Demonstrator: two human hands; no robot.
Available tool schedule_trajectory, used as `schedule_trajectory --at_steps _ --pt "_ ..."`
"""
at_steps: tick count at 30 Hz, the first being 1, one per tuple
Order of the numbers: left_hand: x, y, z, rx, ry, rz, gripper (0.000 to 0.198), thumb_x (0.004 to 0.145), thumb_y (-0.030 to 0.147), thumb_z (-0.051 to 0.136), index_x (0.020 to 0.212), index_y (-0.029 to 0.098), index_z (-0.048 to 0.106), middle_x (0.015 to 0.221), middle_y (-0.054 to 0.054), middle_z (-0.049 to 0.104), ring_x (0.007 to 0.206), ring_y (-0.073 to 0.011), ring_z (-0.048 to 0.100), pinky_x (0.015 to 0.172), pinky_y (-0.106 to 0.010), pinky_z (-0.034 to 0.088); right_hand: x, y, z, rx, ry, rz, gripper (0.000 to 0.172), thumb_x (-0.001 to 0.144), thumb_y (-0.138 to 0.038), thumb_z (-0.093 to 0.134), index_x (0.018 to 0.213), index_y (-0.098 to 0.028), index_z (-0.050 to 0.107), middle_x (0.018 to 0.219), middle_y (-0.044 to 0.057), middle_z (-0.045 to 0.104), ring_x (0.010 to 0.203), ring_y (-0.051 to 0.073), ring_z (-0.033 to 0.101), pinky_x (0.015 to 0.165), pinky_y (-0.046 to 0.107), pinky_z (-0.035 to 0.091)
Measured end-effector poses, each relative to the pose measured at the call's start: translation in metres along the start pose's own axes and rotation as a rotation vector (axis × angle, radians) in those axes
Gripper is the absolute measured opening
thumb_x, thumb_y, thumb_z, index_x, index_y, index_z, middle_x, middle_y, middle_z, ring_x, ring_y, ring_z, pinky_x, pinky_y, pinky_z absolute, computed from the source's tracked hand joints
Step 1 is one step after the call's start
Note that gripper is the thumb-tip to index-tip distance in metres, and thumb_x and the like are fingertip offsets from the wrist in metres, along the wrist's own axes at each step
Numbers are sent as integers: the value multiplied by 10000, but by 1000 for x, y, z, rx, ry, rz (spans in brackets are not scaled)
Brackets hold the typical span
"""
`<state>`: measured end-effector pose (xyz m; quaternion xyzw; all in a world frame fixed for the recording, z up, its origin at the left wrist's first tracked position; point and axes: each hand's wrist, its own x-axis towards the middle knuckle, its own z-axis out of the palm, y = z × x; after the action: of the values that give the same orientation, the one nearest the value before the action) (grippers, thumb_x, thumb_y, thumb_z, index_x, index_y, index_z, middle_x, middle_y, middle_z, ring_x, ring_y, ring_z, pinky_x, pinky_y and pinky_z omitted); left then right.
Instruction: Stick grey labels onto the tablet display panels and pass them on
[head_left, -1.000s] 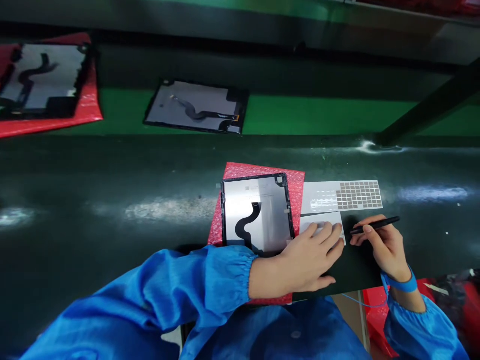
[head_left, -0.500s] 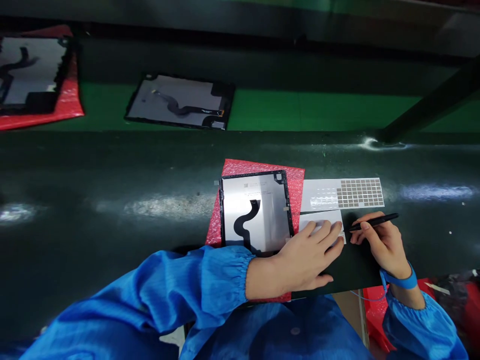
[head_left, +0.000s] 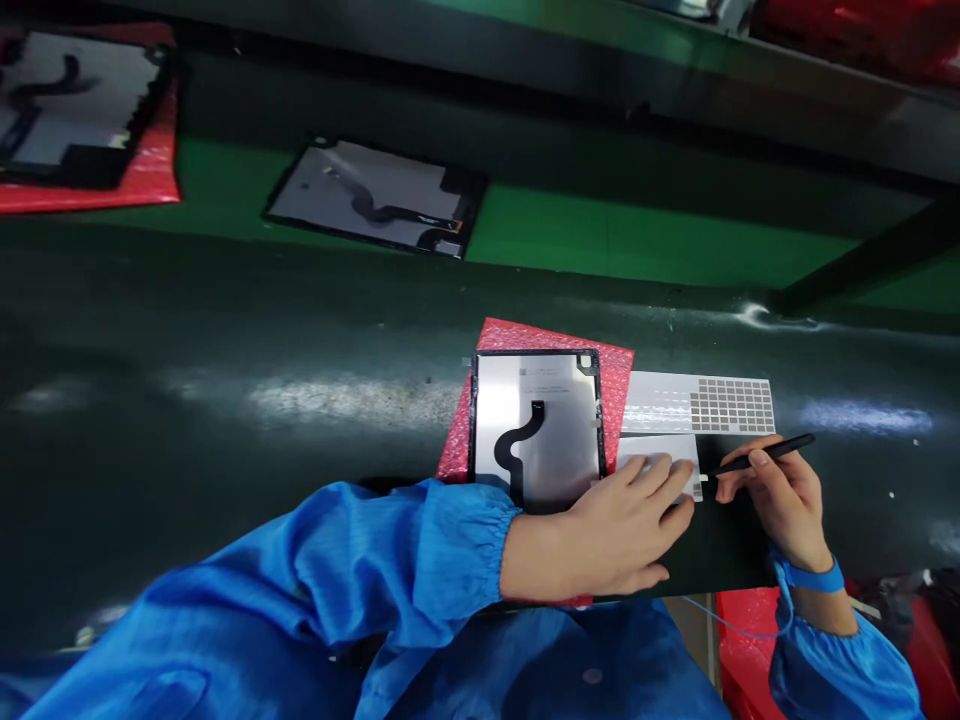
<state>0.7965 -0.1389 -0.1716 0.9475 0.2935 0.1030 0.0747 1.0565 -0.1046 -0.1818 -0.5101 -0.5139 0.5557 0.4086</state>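
Head view: left hand (head_left: 619, 525) lying on white card (head_left: 655, 448), fingers slightly apart, gripping nothing. Right hand (head_left: 784, 500) clamped on black pen-like tool (head_left: 772, 455), tip at card's right edge beside small white tab (head_left: 703, 478). Dark printed mark (head_left: 697, 491) in card's near right corner, unreadable. Sticker sheet (head_left: 697, 403) just beyond card. Left: display panel (head_left: 559, 440) on red sheet (head_left: 619, 372), small print (head_left: 545, 389) toward far edge, illegible.

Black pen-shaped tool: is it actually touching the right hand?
Touching. The head view shows the right hand gripping the black pen-shaped tool, its thumb against the shaft with no gap visible.
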Motion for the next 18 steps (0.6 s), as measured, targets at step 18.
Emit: schedule_trajectory --at_steps 18 --pt "-112 -31 -22 12 -220 -342 891 964 606 675 1560 -25 477 792 -147 800 734 -319 757 1140 -579 379 60 -15 221 -57 -241 -27 340 1011 -548 727 994 -217 653 847 77 836 721 226 842 624 309 704"
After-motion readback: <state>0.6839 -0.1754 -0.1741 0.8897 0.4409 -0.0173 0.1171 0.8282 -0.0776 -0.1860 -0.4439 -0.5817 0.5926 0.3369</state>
